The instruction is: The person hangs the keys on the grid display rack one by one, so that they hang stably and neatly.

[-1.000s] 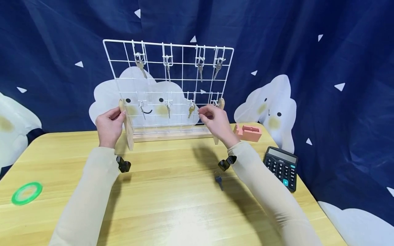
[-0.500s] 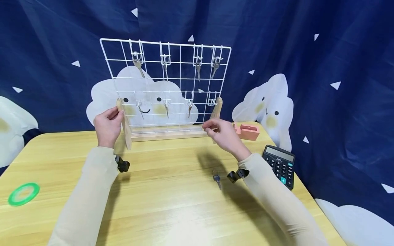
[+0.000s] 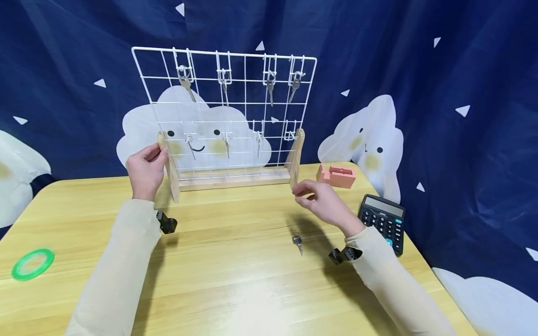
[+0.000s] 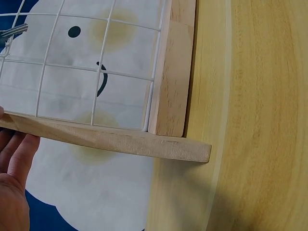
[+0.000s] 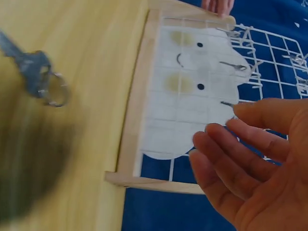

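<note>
A white wire grid rack (image 3: 245, 70) in a wooden stand (image 3: 235, 182) rises at the back of the table. Several keys hang from its hooks in two rows, among them a key (image 3: 271, 89) in the upper row; the lower right hook (image 3: 290, 135) is bare. My left hand (image 3: 145, 172) pinches the stand's left upright (image 4: 96, 139), thumb at the front. My right hand (image 3: 323, 203), holding nothing, hovers in front of the right upright (image 3: 296, 156), fingers loosely bent in the right wrist view. Below it a dark-headed key (image 3: 297, 240) with a ring lies on the table.
A pink block-shaped holder (image 3: 342, 177) stands behind my right hand. Right of my right wrist lies a black calculator (image 3: 383, 219), partly covered by the sleeve. A green ring-shaped roll (image 3: 33, 264) is at the left. A dark blue curtain (image 3: 294, 28) hangs behind the table.
My right hand has drawn away from the rack's lower right, down and toward the right over the table. The left hand keeps its hold on the upright. The lower-row keys swing slightly.
</note>
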`<state>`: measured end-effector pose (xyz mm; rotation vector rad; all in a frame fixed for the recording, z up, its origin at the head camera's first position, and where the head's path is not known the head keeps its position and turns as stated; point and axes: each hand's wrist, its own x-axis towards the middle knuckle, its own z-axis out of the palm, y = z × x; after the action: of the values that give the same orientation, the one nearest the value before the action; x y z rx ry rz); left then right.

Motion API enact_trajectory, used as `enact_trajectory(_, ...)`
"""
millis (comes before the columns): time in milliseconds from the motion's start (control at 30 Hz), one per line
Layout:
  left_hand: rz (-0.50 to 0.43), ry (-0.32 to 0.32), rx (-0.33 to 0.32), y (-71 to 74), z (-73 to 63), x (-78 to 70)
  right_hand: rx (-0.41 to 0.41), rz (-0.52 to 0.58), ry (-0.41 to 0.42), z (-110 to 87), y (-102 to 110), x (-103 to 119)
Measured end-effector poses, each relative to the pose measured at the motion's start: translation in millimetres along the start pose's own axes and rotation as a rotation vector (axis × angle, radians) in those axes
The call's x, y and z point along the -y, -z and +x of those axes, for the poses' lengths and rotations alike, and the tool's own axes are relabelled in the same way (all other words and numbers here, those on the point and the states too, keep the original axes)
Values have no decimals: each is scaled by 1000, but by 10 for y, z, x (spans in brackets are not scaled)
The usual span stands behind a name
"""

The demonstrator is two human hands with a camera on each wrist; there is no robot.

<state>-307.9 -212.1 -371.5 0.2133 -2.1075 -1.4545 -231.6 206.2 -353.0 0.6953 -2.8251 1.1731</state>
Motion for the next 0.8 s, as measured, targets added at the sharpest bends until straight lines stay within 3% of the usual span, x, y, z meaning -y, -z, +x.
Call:
enact_trajectory(200,-20,-2,-1,2,3,5,108,-40,47,-141,-74,-151)
enact_trajectory(467,-19,-8,-16,-8,-11,9,250,-97,51,-254,-210,-301)
enact_trajectory(800,-3,-2,2,1,2,-10,280,-186,73,-299,-360,-381)
